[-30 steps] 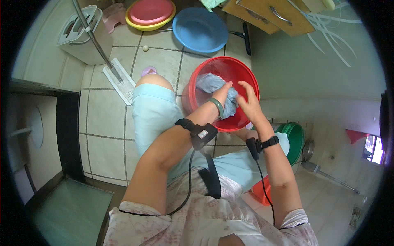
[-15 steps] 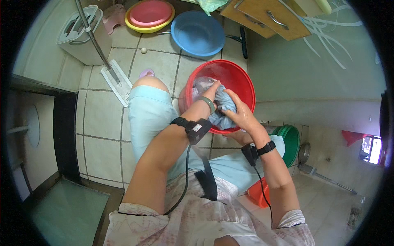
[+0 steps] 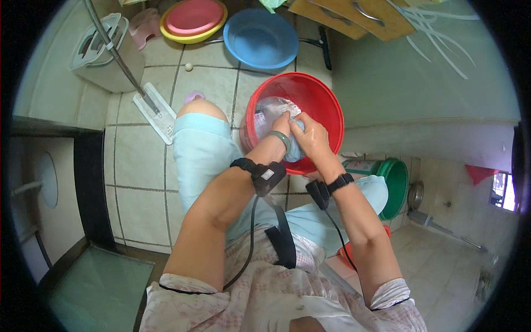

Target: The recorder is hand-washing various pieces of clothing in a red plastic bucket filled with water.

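A red bucket (image 3: 327, 102) stands on the floor between my knees, with water and pale cloth in it. Over its opening, both hands are closed on a light blue cloth (image 3: 295, 150), which hangs bunched below them. My left hand (image 3: 281, 128), with a green bangle at the wrist, grips it from the left. Pressed close beside it, my right hand (image 3: 311, 134) squeezes the same cloth from the right. Part of the cloth is hidden behind the hands and the left wrist.
Beyond the bucket lie a blue basin (image 3: 261, 41) and a pink basin (image 3: 193, 16) inside a yellow one. A flat mop (image 3: 155, 113) leans by a white mop bucket (image 3: 113, 61) at left. A green bucket (image 3: 394, 191) lies on its side by my right knee.
My right hand has shifted left and up against my left hand, its fingers going from spread to closed. The cloth is bunched more narrowly. The view has shifted slightly.
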A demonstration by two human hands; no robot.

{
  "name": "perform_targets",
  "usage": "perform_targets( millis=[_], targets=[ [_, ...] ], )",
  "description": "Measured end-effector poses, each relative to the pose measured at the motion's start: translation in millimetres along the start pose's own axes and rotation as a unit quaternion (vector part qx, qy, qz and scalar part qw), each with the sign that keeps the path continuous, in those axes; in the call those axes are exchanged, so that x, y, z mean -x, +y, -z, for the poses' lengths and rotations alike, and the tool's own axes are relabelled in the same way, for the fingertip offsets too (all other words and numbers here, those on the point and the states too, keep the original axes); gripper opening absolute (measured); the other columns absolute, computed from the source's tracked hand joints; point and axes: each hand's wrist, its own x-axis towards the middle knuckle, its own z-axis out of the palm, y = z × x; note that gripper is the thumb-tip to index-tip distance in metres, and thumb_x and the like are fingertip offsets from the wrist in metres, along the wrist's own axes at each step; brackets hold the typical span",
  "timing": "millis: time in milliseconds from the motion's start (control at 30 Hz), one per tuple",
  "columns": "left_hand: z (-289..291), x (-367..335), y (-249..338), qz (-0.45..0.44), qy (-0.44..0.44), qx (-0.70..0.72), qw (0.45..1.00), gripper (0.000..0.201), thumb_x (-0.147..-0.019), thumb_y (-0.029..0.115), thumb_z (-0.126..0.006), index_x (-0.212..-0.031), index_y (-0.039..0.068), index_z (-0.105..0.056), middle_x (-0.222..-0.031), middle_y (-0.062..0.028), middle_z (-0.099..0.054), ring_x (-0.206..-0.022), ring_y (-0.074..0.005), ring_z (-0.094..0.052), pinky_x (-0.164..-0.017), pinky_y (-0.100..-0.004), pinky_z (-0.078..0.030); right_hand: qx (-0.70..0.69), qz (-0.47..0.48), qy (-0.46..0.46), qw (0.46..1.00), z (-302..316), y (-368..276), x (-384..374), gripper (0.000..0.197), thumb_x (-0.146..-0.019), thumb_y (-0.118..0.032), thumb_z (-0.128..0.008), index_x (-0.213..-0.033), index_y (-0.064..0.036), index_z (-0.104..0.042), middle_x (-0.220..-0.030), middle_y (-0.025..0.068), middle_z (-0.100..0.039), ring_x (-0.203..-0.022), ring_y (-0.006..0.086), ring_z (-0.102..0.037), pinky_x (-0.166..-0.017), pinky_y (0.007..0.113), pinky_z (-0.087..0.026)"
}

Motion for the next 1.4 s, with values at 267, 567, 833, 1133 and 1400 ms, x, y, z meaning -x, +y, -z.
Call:
perform_targets(
  millis=[267, 567, 833, 1133, 1400],
  targets=[
    [-3, -11, -13, -0.073, 0.078, -0.101, 0.989, 0.042, -0.092, 0.037, -0.039, -0.108, 0.002, -0.055, -0.101, -0.0147, -0.06, -0.083, -0.025, -0.059, -0.076, -0.0386, -0.047, 0.083, -0.052, 0.005, 0.995, -2, 22, -15, 0.033, -0.084, -0.039, -0.051, -0.093, -0.009, -0.06, -0.081, 0.0194, -0.062, -0.077, 0.0382, -0.06, -0.068, 0.049, -0.046],
    [-12, 38, 10, 0.224, -0.067, 0.104, 0.967, 0.08, -0.073, 0.074, -0.045, -0.129, 0.017, -0.037, -0.137, -0.0148, -0.032, -0.125, -0.0367, -0.031, -0.095, -0.0614, -0.026, -0.005, 0.112, -0.001, 0.994, 14, 14, -6, 0.021, -0.079, -0.025, -0.061, -0.086, -0.0056, -0.057, -0.084, 0.0139, -0.06, -0.082, 0.0335, -0.055, -0.071, 0.042, -0.044],
    [26, -14, -1, 0.17, -0.268, 0.113, 0.941, 0.038, -0.089, 0.043, -0.042, -0.093, 0.009, -0.059, -0.092, -0.0124, -0.062, -0.089, -0.0268, -0.058, -0.085, -0.0414, -0.044, -0.095, 0.127, 0.013, 0.987, -4, -27, 26, 0.02, -0.079, -0.023, -0.059, -0.081, -0.0029, -0.057, -0.082, 0.0171, -0.06, -0.081, 0.0359, -0.057, -0.071, 0.042, -0.045],
    [28, -33, -13, 0.013, 0.012, 0.028, 0.999, 0.035, -0.09, 0.038, -0.038, -0.099, 0.011, -0.058, -0.09, -0.0089, -0.063, -0.074, -0.0258, -0.061, -0.065, -0.0411, -0.049, -0.105, -0.144, 0.04, 0.983, -39, 23, -27, 0.037, -0.081, -0.036, -0.056, -0.105, -0.0084, -0.057, -0.102, 0.0247, -0.058, -0.098, 0.0381, -0.055, -0.085, 0.043, -0.042],
    [-14, 37, 19, 0.073, -0.102, 0.029, 0.992, 0.041, -0.089, 0.041, -0.043, -0.103, 0.005, -0.057, -0.09, -0.0108, -0.062, -0.079, -0.0262, -0.062, -0.072, -0.0386, -0.05, -0.395, -0.099, -0.121, 0.905, -2, 39, 4, 0.032, -0.089, -0.019, -0.053, -0.116, -0.0027, -0.05, -0.108, 0.009, -0.058, -0.098, 0.0183, -0.056, -0.085, 0.032, -0.044]
  ],
)
